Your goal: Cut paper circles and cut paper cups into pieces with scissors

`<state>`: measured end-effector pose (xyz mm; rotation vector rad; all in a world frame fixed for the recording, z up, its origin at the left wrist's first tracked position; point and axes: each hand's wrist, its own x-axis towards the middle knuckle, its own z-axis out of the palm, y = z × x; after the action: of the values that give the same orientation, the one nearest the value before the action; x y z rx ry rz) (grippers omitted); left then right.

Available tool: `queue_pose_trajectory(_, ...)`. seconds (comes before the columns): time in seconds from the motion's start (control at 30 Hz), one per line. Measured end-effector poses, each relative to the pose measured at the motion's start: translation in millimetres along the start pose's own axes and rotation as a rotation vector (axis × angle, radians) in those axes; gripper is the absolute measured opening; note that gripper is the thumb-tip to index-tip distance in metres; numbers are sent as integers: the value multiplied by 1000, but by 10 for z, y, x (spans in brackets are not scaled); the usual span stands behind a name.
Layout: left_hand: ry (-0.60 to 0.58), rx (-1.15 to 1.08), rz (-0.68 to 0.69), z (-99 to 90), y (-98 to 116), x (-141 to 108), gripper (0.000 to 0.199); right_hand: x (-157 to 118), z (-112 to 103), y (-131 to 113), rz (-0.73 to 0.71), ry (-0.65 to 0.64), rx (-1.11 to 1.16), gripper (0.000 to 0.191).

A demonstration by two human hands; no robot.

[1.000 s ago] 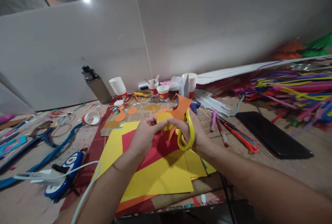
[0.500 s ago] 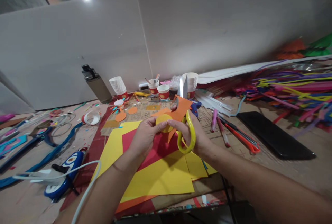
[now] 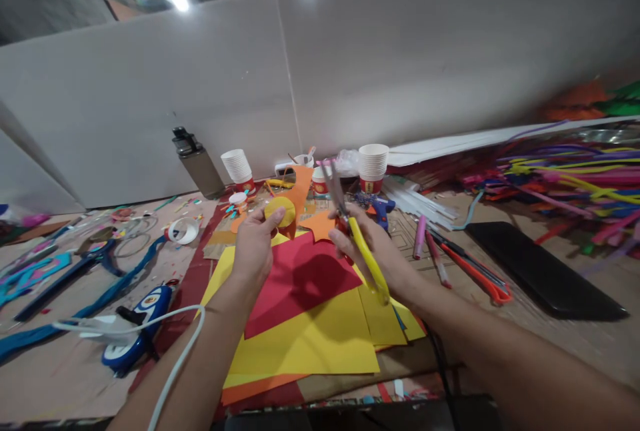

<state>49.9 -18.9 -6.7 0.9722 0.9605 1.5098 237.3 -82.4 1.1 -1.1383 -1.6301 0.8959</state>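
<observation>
The left hand (image 3: pixel 253 244) holds a yellow disc (image 3: pixel 286 207), the right hand (image 3: pixel 384 254) holds scissors (image 3: pixel 365 250), above red paper (image 3: pixel 310 278) and yellow paper (image 3: pixel 305 350)

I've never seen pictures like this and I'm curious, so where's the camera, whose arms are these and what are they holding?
There's no robot here, just a person. The camera sits on their head and looks forward and down, so you see their two arms reaching out. The left hand pinches a yellow circle, with orange paper behind it. The right hand holds yellow-handled scissors, blades pointing away from the person. Below the hands, on the table, lie a red sheet and yellow sheets. Farther back are stacks of paper cups and a dark bottle. On the right lies a flat black thing.
</observation>
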Motion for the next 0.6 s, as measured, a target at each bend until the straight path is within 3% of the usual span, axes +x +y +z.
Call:
queue_pose_trajectory(0.2,39,-85,41,-33,40,36,26,-10,-29,-35,-78,-205,-316,31)
queue_pose_trajectory(0.6,120,-228,47,4,130,17,23,-42,-41,-125,31,-307,-315,36)
